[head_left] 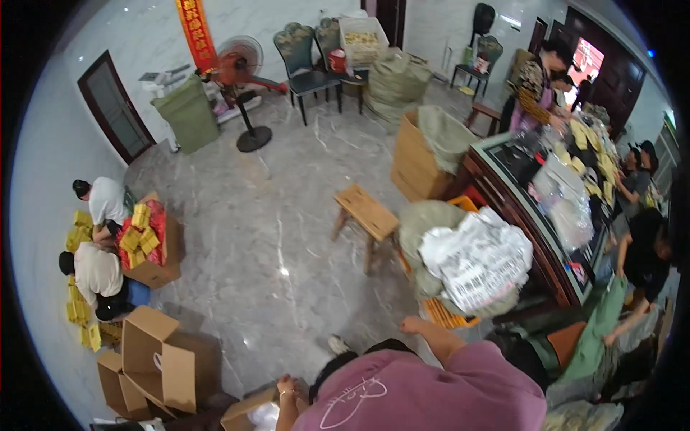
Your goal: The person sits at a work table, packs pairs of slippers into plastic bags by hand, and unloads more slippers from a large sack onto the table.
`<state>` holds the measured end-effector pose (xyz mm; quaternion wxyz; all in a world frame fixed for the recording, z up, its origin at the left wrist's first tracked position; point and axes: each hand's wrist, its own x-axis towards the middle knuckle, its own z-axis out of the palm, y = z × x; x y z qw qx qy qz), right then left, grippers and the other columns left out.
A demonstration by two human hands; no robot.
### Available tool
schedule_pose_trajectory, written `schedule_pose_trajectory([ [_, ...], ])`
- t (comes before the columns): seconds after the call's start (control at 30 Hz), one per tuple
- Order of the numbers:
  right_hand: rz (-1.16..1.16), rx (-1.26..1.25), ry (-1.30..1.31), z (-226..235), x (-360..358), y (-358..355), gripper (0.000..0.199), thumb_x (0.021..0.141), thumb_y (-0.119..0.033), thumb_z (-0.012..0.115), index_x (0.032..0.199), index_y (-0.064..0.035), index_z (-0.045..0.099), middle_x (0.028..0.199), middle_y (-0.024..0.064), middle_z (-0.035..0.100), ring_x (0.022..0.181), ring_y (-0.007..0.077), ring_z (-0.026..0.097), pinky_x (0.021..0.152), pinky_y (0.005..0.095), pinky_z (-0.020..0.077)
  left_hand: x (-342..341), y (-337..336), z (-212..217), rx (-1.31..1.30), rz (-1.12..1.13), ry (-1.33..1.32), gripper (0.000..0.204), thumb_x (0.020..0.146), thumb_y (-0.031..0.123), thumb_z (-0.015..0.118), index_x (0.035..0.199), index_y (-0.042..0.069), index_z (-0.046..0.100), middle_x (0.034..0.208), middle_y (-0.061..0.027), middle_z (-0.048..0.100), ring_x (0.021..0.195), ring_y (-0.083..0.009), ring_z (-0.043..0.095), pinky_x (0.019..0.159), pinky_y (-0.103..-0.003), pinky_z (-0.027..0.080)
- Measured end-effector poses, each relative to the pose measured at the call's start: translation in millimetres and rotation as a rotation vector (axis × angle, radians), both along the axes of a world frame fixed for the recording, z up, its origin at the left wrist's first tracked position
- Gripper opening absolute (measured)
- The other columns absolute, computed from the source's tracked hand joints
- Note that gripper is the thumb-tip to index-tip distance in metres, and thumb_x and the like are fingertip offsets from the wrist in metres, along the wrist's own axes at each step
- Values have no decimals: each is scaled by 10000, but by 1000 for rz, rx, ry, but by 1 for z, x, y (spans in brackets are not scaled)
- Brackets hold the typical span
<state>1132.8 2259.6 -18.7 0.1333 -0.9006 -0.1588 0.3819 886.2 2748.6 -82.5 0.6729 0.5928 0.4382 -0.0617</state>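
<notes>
Cardboard box (234, 416), brown, whitish contents (264, 416), left hand (287, 386) beside, right hand (411, 325) apart, grips unclear

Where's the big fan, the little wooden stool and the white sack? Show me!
Fan (239, 62): head view, on its round reddish head.
Wooden stool (366, 212): head view, on the middle of its seat.
White sack (476, 257): head view, on its crumpled upper side.

Grey marbled floor (287, 223) under a wooden stool (365, 210), open cardboard boxes (179, 375), a standing fan (241, 63) and, apparently, a stuffed sack (397, 80)
</notes>
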Motion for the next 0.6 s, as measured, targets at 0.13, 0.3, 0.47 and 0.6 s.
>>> schedule_pose_trajectory([
  [0.13,-223,163,-261,15,96,91,321,826,-344,495,931,-86,655,878,171,642,820,338,617,714,437,478,144,130,40,498,-268,75,384,754,5,558,1137,22,545,804,-106,643,552,-146,546,459,-276,445],
  [0.3,-437,134,-361,-2,122,90,253,811,-226,480,855,-38,644,850,191,631,802,377,598,717,458,467,303,196,75,558,-421,234,371,700,133,658,1056,43,603,797,-125,667,721,-197,636,665,-300,505],
  [0.47,-370,-357,243,-71,81,82,319,711,-243,606,949,-39,668,1026,172,626,982,318,588,890,397,429,405,239,57,475,-693,263,413,733,235,653,1116,91,595,856,-96,665,750,-177,610,672,-300,480],
  [0.6,-741,-441,380,-121,101,81,292,737,-253,604,959,-77,676,1021,150,634,1012,303,584,901,416,433,521,284,65,510,-987,271,442,729,315,649,1113,100,607,950,-110,668,888,-220,634,772,-321,490],
])
